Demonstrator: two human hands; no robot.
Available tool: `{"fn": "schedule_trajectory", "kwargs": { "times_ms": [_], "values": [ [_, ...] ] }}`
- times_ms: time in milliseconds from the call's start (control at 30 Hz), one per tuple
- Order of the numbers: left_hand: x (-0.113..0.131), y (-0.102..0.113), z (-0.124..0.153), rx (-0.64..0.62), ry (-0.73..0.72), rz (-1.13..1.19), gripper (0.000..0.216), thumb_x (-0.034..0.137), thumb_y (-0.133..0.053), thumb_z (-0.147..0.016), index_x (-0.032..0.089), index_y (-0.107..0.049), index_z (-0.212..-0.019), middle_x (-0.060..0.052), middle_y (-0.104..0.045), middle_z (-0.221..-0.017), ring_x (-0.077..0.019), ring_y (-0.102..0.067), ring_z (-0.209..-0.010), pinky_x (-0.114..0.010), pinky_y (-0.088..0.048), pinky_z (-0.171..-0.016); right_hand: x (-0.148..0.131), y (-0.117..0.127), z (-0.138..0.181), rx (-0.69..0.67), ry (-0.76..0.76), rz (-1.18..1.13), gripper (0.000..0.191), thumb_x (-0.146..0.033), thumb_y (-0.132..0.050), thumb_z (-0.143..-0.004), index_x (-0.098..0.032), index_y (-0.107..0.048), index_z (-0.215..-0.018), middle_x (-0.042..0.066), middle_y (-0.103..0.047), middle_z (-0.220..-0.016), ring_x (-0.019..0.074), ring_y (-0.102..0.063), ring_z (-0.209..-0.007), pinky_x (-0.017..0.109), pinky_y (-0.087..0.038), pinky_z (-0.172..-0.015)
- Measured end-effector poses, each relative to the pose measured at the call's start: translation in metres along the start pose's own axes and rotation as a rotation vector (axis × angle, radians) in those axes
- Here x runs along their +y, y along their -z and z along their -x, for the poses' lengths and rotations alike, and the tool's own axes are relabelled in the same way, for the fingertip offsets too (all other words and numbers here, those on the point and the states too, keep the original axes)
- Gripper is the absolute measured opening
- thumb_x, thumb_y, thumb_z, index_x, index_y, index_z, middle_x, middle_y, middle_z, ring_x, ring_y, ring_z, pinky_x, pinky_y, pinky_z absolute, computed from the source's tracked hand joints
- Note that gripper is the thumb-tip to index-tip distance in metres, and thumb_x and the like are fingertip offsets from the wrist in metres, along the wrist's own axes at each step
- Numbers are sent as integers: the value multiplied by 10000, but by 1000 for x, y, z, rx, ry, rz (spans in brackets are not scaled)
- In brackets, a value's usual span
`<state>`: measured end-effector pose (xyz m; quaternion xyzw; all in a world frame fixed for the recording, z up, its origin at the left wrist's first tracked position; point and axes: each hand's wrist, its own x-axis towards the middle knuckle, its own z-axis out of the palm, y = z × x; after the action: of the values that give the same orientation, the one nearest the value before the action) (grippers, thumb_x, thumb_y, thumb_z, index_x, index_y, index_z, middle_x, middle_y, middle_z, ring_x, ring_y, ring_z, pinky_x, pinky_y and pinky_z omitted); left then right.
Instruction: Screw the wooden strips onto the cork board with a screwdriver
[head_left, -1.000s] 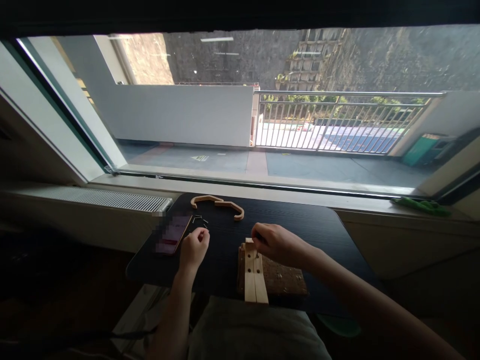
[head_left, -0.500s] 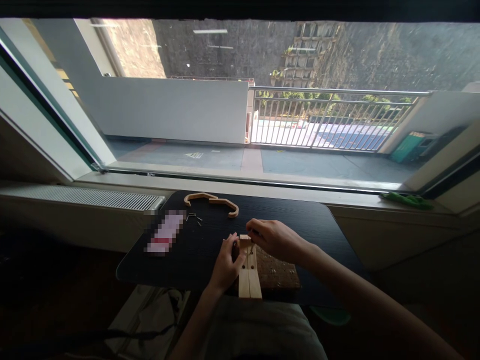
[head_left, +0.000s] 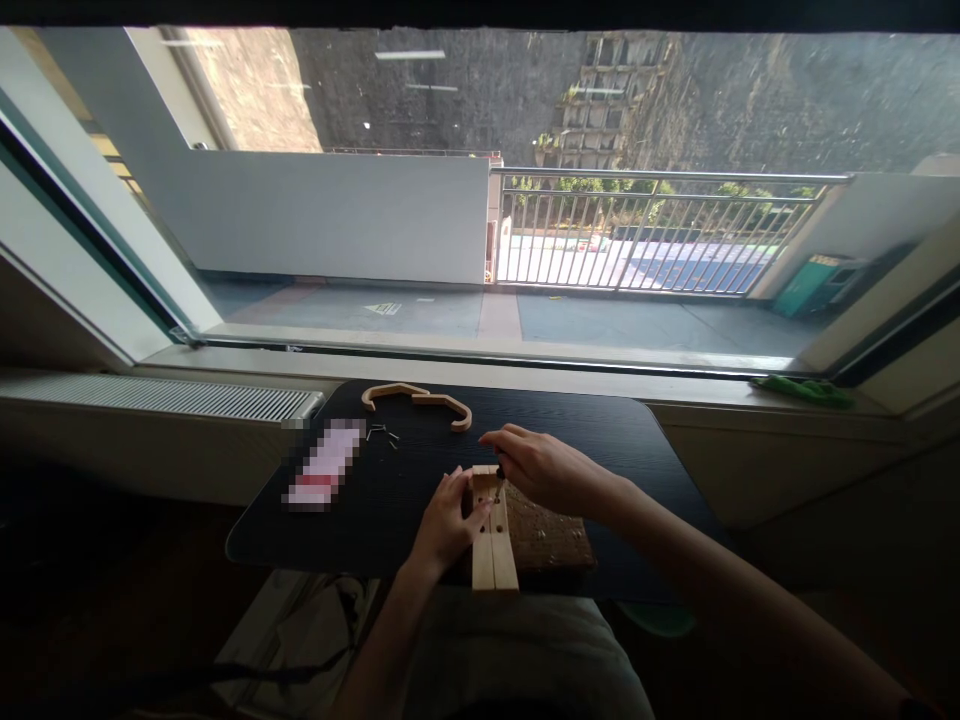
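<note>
Strong daylight thru window [head_left: 480, 200] at 12 o'clock; outdoors bright, a bit washed out by the railing [head_left: 660, 230]. Indoors dim, backlit. Black table [head_left: 615, 430] has faint sheen; left hand [head_left: 442, 520] & right hand [head_left: 540, 470] half-lit. Corners at 7 & 4 o'clock nearly black. Wide-angle bend at edges. Pixelated patch [head_left: 322, 475] at 9 o'clock. Detail soft.

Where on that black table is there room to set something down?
The far right of the table, beyond the right hand, is bare. So is the strip between the phone and the left hand. Crowded: the wooden strips on the cork board, under both hands.
</note>
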<state>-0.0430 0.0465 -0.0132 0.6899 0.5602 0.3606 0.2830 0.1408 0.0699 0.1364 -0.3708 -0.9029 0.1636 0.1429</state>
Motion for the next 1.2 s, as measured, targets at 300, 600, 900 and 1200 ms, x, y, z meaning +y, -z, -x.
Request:
{"fn": "schedule_trajectory", "kwargs": {
  "times_ms": [300,600,900,1200],
  "values": [
    [1,4,-1,-30,-32,-1,352,327,-608,-833,225,-634,-1169,-107,-660,-1278,-325,-502,-1330,-527,-346,-1141,0,-3,1,2,-14,-51,335,-192,-385,-1006,-151,-545,-1298,143,-662,-1226,223,-662,-984,336,-503,-790],
    [-4,0,-4,3,-55,-37,338,292,-621,-805,219,-652,-1133,-109,-680,-1252,-333,-497,-1342,-523,-338,-1152,1,0,1,0,-7,14,148,-188,-484,-989,-164,-607,-1070,85,-702,-986,181,-645,-807,269,-402,-649],
    [-8,-4,-3,41,-65,-56,330,332,-621,-804,216,-654,-1111,-111,-684,-1242,-342,-535,-1299,-543,-361,-1136,3,-3,0,-1,-42,144,180,-300,-521,-981,-182,-603,-872,19,-651,-730,132,-546,-617,261,-266,-565],
    [-5,-3,-6,1,-24,-66,340,329,-621,-800,201,-645,-1114,-134,-674,-1248,-349,-506,-1330,-550,-337,-1148,-9,6,1,-100,-68,155,139,-179,-443,-919,-179,-575,-964,12,-614,-713,133,-470,-555,274,-239,-545]
  ]
}}
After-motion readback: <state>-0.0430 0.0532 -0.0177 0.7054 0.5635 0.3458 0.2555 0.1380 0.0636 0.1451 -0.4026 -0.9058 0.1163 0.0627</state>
